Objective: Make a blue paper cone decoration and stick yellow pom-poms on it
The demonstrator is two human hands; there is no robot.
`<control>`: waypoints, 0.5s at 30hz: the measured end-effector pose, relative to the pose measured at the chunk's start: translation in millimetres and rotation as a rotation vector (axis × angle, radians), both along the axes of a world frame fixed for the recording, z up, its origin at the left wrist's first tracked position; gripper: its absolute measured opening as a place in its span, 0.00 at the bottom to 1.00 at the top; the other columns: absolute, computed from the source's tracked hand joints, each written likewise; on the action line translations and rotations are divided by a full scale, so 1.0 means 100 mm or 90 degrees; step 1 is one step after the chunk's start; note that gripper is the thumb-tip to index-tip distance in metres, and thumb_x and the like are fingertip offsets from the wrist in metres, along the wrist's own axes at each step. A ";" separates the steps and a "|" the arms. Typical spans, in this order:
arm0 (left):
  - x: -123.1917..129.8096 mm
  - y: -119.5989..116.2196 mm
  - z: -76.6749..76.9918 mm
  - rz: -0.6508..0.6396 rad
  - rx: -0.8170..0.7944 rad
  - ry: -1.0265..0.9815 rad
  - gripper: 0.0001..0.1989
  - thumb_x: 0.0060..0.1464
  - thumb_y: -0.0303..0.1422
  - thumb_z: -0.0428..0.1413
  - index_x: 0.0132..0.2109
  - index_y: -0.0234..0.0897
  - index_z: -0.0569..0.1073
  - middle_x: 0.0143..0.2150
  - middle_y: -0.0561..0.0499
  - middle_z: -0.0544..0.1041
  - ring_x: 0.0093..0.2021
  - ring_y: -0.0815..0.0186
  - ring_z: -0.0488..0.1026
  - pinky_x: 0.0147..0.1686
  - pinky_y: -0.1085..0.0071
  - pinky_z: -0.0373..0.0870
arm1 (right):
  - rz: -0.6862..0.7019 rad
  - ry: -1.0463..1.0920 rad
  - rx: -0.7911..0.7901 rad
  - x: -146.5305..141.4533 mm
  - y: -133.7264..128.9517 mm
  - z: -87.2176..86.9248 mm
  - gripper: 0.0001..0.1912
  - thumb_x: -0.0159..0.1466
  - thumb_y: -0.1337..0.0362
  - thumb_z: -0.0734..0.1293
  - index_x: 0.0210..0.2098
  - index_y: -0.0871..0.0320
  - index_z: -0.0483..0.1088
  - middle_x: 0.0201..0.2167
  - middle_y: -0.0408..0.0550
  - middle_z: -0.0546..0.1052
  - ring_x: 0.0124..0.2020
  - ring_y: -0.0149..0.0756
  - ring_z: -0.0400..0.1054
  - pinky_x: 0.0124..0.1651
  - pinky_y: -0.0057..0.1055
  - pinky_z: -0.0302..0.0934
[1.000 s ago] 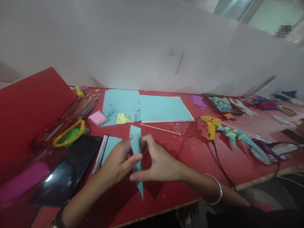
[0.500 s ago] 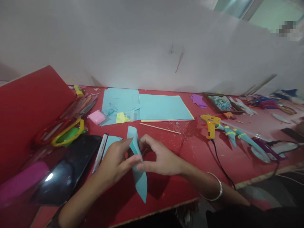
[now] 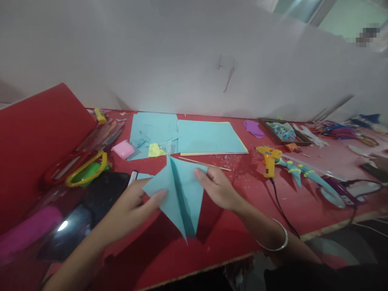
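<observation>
A plain pale wall is rising behind the red bench [image 3: 242,226]. From the near left, the left hand [image 3: 138,206] is reaching inward, its grip pinching the left side of the folded blue paper [image 3: 186,186], thumb on top. The right hand [image 3: 220,186] is angling in from the near right, pinching the upper right corner. The paper is opening along a crease above the bench. At far right, a shallow dark tray [image 3: 300,140] is holding bluish scraps [image 3: 283,132].
</observation>
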State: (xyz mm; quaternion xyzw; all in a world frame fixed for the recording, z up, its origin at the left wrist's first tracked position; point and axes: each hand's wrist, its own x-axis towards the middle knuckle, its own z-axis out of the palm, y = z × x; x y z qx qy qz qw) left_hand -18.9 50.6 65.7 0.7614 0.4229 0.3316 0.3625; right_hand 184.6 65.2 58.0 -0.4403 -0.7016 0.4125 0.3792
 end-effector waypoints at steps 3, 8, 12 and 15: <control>-0.18 0.05 0.00 0.103 -0.059 0.023 0.12 0.54 0.40 0.46 0.30 0.37 0.67 0.15 0.60 0.61 0.15 0.73 0.57 0.16 0.77 0.58 | -0.075 -0.017 0.045 0.11 0.05 0.05 0.16 0.63 0.57 0.55 0.21 0.58 0.57 0.19 0.38 0.56 0.21 0.26 0.50 0.25 0.26 0.48; -0.23 0.14 -0.05 0.358 0.259 0.312 0.21 0.50 0.35 0.52 0.51 0.34 0.63 0.44 0.42 0.72 0.41 0.56 0.69 0.38 0.64 0.65 | -0.022 -0.082 0.120 0.15 0.01 0.18 0.15 0.63 0.59 0.55 0.23 0.57 0.59 0.19 0.39 0.60 0.22 0.26 0.53 0.26 0.26 0.49; 0.00 0.10 0.01 0.320 0.484 0.416 0.21 0.54 0.32 0.48 0.55 0.35 0.61 0.51 0.40 0.69 0.47 0.54 0.66 0.45 0.60 0.57 | 0.114 -0.112 0.161 0.03 -0.06 0.28 0.13 0.64 0.60 0.55 0.26 0.57 0.63 0.22 0.41 0.65 0.24 0.27 0.57 0.28 0.25 0.51; 0.12 0.07 0.12 0.244 0.427 0.311 0.16 0.59 0.31 0.40 0.50 0.35 0.65 0.46 0.43 0.72 0.47 0.57 0.66 0.45 0.60 0.54 | 0.158 -0.099 0.167 -0.02 -0.09 0.33 0.11 0.64 0.61 0.55 0.29 0.57 0.65 0.24 0.41 0.67 0.24 0.26 0.58 0.28 0.25 0.52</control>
